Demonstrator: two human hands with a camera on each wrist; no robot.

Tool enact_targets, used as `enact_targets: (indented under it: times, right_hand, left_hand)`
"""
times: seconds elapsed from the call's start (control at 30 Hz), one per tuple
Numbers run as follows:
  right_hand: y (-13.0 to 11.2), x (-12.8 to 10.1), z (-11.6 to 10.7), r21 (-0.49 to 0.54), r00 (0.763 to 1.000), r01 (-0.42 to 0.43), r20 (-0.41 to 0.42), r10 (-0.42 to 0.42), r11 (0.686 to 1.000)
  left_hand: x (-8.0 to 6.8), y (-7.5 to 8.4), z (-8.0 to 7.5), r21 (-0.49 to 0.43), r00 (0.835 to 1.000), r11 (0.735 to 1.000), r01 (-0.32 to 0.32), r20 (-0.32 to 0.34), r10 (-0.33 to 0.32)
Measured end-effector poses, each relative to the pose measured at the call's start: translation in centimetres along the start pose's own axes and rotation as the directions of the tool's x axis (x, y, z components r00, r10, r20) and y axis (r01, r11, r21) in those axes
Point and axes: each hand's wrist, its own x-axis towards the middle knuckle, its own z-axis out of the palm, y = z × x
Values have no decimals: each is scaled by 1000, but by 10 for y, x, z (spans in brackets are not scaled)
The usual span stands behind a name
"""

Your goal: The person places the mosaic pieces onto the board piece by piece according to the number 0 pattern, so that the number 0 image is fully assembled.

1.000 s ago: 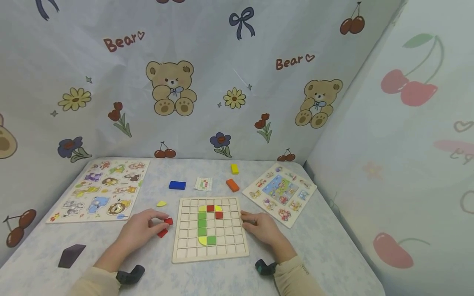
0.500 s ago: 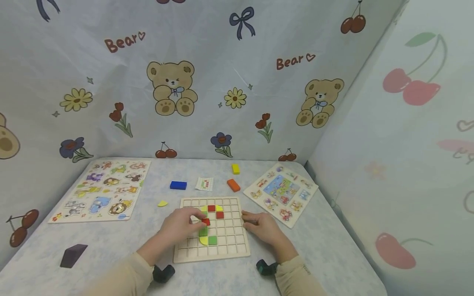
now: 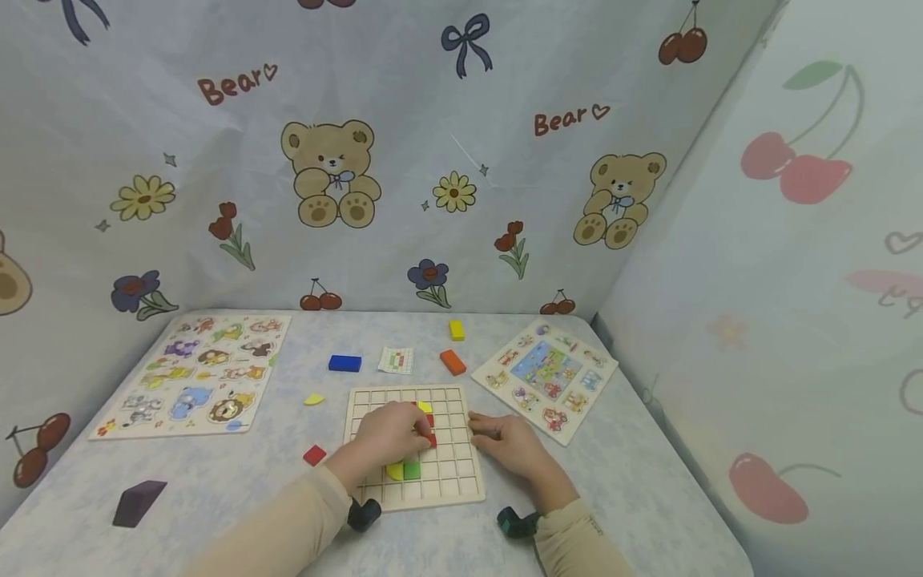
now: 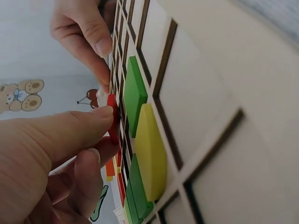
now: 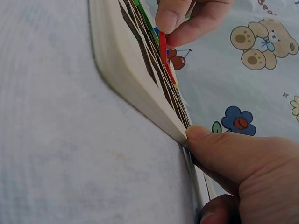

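Over the wooden grid board, my left hand pinches a red square tile between thumb and fingers. The tile is tilted up above the squares, near the middle of the board. Green tiles and a yellow rounded tile lie in the grid in the left wrist view. The left hand hides part of the pattern from the head camera. At the board's right edge, my right hand touches the side with thumb and finger; in the right wrist view its thumb presses the rim.
One loose red tile and a yellow piece lie left of the board. Behind it are a blue block, a pattern card, an orange block and a yellow block. Puzzle boards flank them.
My left hand has picked up one of two red tiles left of the board and carried it rightward over the grid. The right hand has stayed at the board's edge.
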Motion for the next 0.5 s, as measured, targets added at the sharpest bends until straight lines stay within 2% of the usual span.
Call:
enact_targets:
  times: [0.3,0.5]
  right_hand:
    - [0,1,0,6,1000,5,5,-5,1000]
    - [0,2,2,1,1000,-10,4,10,1000]
  left_hand:
    - [6,1,-1,62,1000,998,-9,-14,10]
    - [1,3,-5,40,1000,999,6,-16,-5]
